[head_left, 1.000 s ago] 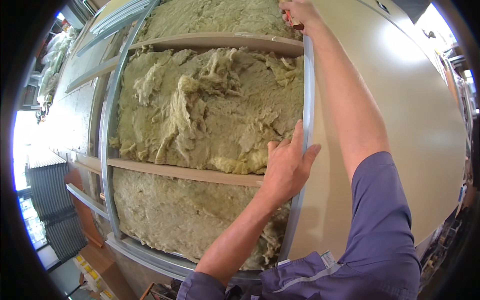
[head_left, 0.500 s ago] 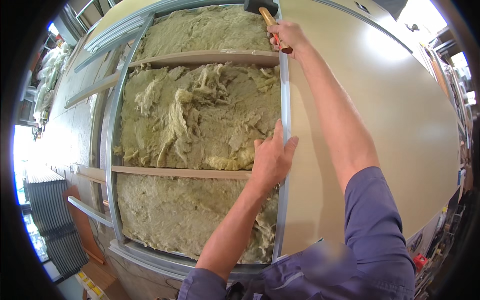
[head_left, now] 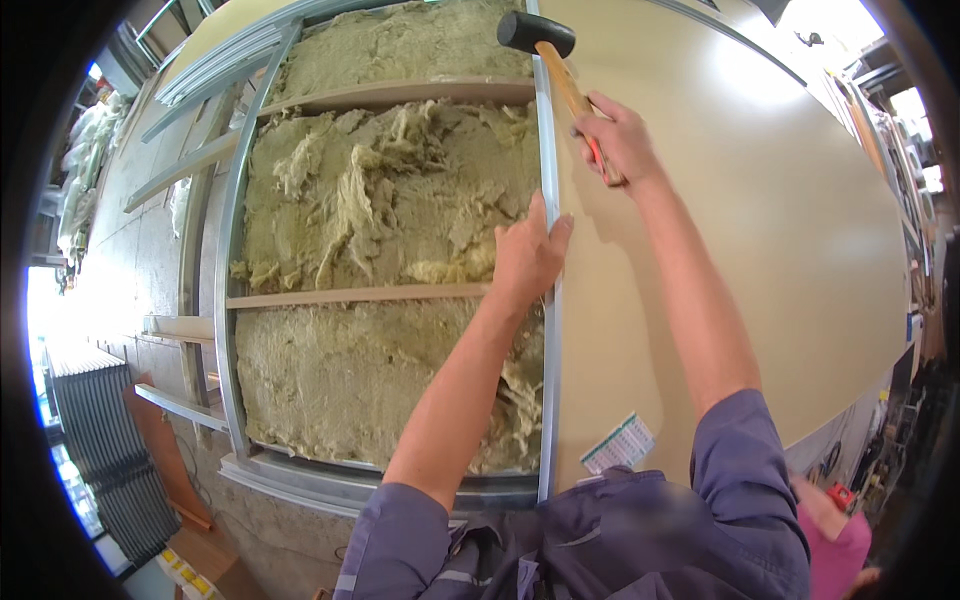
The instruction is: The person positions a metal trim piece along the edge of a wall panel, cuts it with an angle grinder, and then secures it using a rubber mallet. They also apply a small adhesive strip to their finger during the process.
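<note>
My right hand (head_left: 620, 145) is closed round the lower end of the wooden handle of a rubber mallet (head_left: 537, 34). The mallet's black head is raised above the metal rail (head_left: 552, 370). My left hand (head_left: 528, 255) lies over that rail, forefinger stretched forward and thumb spread to the other side; its remaining fingers are partly hidden. The rail forms the right side of a metal frame. Inside it, yellowish mineral wool (head_left: 370, 200) fills several bays, torn and fluffy in the middle one. Wooden crosspieces (head_left: 360, 296) divide the bays.
A large beige panel (head_left: 740, 220) lies right of the rail, with a printed card (head_left: 620, 444) near my body. Metal profiles (head_left: 225, 65) are stacked at the far left. Dark corrugated pieces (head_left: 105, 440) stand lower left. Another person's pink garment (head_left: 835, 550) shows at lower right.
The mallet and my right hand have come nearer and to the right, off the rail's far end. My left hand stays on the rail. The card and the person in pink have come into view.
</note>
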A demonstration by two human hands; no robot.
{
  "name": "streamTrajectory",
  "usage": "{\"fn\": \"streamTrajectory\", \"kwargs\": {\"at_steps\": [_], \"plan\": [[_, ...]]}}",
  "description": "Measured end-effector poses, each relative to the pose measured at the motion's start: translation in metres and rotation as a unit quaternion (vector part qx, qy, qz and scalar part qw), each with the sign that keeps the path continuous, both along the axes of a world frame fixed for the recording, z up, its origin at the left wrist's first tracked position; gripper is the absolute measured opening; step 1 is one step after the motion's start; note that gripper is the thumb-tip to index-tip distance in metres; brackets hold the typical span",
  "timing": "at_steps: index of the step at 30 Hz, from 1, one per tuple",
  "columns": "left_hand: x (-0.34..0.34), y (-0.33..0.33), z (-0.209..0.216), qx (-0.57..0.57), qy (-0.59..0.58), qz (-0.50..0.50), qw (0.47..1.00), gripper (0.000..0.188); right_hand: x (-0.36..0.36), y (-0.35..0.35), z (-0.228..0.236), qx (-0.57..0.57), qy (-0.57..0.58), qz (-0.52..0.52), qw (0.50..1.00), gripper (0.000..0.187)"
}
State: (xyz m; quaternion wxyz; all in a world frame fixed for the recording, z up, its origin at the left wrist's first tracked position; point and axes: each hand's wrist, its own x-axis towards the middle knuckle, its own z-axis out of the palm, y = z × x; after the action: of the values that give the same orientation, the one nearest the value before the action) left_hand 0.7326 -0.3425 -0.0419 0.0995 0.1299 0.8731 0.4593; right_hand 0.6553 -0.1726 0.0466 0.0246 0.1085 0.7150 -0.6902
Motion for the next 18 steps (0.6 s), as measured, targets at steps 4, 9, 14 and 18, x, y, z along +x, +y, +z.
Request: {"fn": "streamTrajectory", "kwargs": {"at_steps": [4,9,14,18], "plan": [[0.002,-0.004,-0.001,0.019,0.001,-0.001,1.0,0.062,0.099,0.013,0.0,0.144,-0.008,-0.042,0.989,0.046],[0.001,-0.001,0.005,0.015,0.014,0.011,1.0,0.06,0.198,0.054,-0.024,0.183,-0.06,-0.113,0.975,0.062],[0.009,0.004,0.01,0.035,0.056,0.062,0.996,0.062,0.244,0.066,-0.015,0.132,-0.112,-0.16,0.972,0.074],[0.01,0.001,0.015,0.034,0.033,0.035,0.998,0.062,0.25,0.058,-0.009,0.126,-0.14,-0.15,0.971,0.076]]}}
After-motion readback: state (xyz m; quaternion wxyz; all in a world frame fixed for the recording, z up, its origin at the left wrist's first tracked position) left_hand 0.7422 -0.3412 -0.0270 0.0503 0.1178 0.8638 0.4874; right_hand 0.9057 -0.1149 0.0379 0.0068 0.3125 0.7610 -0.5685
